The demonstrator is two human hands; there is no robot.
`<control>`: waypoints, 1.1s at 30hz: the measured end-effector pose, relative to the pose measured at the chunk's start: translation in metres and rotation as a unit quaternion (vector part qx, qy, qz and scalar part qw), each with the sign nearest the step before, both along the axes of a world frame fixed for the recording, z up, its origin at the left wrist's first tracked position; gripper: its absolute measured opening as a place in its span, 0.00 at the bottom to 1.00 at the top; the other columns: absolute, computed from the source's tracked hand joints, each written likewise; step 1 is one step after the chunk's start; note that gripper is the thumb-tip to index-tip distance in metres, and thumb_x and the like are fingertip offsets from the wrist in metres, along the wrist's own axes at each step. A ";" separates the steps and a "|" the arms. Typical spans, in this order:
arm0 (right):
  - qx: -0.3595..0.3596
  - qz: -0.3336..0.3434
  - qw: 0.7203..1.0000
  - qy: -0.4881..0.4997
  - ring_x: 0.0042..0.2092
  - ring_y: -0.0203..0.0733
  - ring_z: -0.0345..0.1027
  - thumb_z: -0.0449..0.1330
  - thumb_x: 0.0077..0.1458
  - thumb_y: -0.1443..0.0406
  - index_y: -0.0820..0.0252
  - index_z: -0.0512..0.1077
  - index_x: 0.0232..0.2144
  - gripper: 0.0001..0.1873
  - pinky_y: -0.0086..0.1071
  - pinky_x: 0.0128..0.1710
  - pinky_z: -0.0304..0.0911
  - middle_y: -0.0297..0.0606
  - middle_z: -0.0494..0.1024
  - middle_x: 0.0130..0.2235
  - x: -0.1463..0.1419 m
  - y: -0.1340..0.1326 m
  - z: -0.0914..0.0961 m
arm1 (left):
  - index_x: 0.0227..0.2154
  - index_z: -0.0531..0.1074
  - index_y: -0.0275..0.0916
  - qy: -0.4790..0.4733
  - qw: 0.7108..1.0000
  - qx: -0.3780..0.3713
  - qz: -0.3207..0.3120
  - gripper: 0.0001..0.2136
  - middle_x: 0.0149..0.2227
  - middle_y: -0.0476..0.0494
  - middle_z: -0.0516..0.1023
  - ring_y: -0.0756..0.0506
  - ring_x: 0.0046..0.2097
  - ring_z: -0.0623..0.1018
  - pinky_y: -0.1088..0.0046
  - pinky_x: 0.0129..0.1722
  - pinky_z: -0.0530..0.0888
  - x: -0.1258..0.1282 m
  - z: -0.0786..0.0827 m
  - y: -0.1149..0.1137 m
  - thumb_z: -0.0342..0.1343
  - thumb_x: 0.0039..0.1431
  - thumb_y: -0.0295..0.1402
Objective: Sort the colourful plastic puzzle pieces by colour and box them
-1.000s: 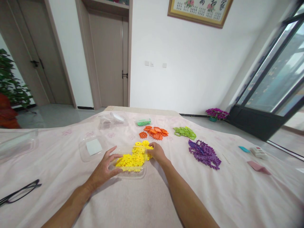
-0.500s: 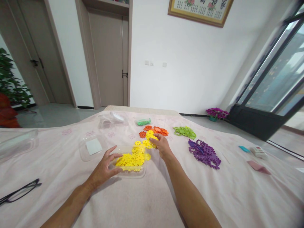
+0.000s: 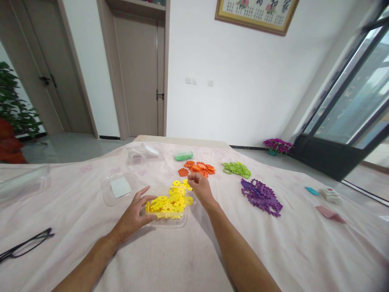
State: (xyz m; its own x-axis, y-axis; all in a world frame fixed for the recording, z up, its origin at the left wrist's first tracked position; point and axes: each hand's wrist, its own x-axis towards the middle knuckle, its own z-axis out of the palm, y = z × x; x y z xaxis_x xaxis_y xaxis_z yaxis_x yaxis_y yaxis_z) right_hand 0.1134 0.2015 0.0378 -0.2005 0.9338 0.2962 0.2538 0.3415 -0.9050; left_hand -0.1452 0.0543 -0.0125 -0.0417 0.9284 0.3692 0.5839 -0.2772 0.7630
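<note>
A clear plastic box heaped with yellow snowflake pieces lies on the pink cloth in front of me. My left hand grips the box's left edge, thumb and fingers round its rim. My right hand hovers just past the box's far right corner, fingers curled loosely; I cannot see anything in them. A few yellow pieces lie on the cloth by that hand.
Orange pieces, green pieces and purple pieces lie in separate heaps beyond and to the right. A clear lid, another clear box, a small green-filled box and black glasses lie around.
My right hand lifted a bunch of yellow pieces off the cloth and let them fall onto the box; it is now raised and holds none that I can see. The left hand has kept still.
</note>
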 end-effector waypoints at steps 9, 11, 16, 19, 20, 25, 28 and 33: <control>-0.057 -0.043 0.965 -0.251 0.45 0.44 0.74 0.64 0.54 0.59 0.62 0.74 0.52 0.23 0.32 0.43 0.64 0.43 0.80 0.46 0.002 0.004 -0.031 | 0.23 0.71 0.39 -0.042 0.999 0.011 0.013 0.19 0.66 0.31 0.67 0.35 0.60 0.75 0.56 0.58 0.74 -0.005 0.005 -0.006 0.63 0.55 0.50; -0.062 -0.039 0.953 -0.294 0.46 0.45 0.74 0.63 0.56 0.55 0.61 0.73 0.54 0.26 0.32 0.42 0.62 0.45 0.79 0.48 -0.001 -0.001 -0.027 | 0.22 0.71 0.39 -0.048 0.998 0.032 0.022 0.20 0.64 0.30 0.70 0.35 0.59 0.76 0.55 0.57 0.75 -0.010 0.006 -0.007 0.62 0.56 0.50; -0.044 -0.060 0.927 -0.369 0.50 0.50 0.71 0.60 0.57 0.47 0.58 0.73 0.54 0.29 0.35 0.41 0.61 0.48 0.77 0.50 -0.010 -0.014 -0.018 | 0.22 0.72 0.39 0.010 0.994 0.083 0.076 0.19 0.61 0.32 0.74 0.35 0.59 0.75 0.53 0.61 0.71 -0.026 0.003 -0.007 0.63 0.55 0.50; -0.016 -0.065 0.921 -0.383 0.50 0.51 0.70 0.61 0.56 0.50 0.56 0.73 0.54 0.27 0.35 0.41 0.60 0.46 0.78 0.49 -0.015 -0.019 -0.020 | 0.22 0.73 0.40 0.059 0.990 0.081 0.100 0.18 0.62 0.34 0.73 0.36 0.61 0.73 0.53 0.64 0.68 -0.031 -0.003 -0.004 0.64 0.54 0.50; -0.010 -0.066 0.923 -0.380 0.50 0.51 0.70 0.62 0.56 0.51 0.55 0.73 0.54 0.27 0.35 0.42 0.60 0.45 0.78 0.49 -0.016 -0.020 -0.022 | 0.22 0.73 0.40 0.068 0.990 0.075 0.101 0.18 0.62 0.34 0.72 0.36 0.62 0.73 0.53 0.64 0.68 -0.031 -0.004 -0.003 0.64 0.54 0.50; -0.033 -0.052 0.943 -0.327 0.48 0.47 0.71 0.63 0.53 0.57 0.54 0.74 0.56 0.27 0.32 0.40 0.59 0.41 0.80 0.48 -0.021 -0.017 -0.028 | 0.24 0.74 0.40 0.077 0.992 0.059 0.086 0.15 0.64 0.34 0.71 0.37 0.63 0.72 0.54 0.63 0.69 -0.030 -0.007 -0.001 0.63 0.55 0.46; -0.047 -0.048 0.952 -0.298 0.43 0.43 0.73 0.63 0.51 0.60 0.54 0.78 0.47 0.19 0.30 0.35 0.56 0.37 0.81 0.42 -0.022 -0.015 -0.027 | 0.25 0.75 0.40 0.085 0.991 0.062 0.082 0.14 0.63 0.34 0.72 0.37 0.63 0.72 0.53 0.63 0.68 -0.030 -0.007 0.000 0.63 0.56 0.46; -0.041 -0.085 0.967 -0.237 0.40 0.41 0.72 0.64 0.49 0.61 0.57 0.78 0.40 0.14 0.30 0.36 0.58 0.35 0.81 0.39 -0.012 -0.006 -0.031 | 0.27 0.77 0.40 0.092 0.991 0.069 0.072 0.14 0.63 0.34 0.72 0.37 0.62 0.73 0.55 0.63 0.69 -0.030 -0.005 -0.001 0.62 0.57 0.47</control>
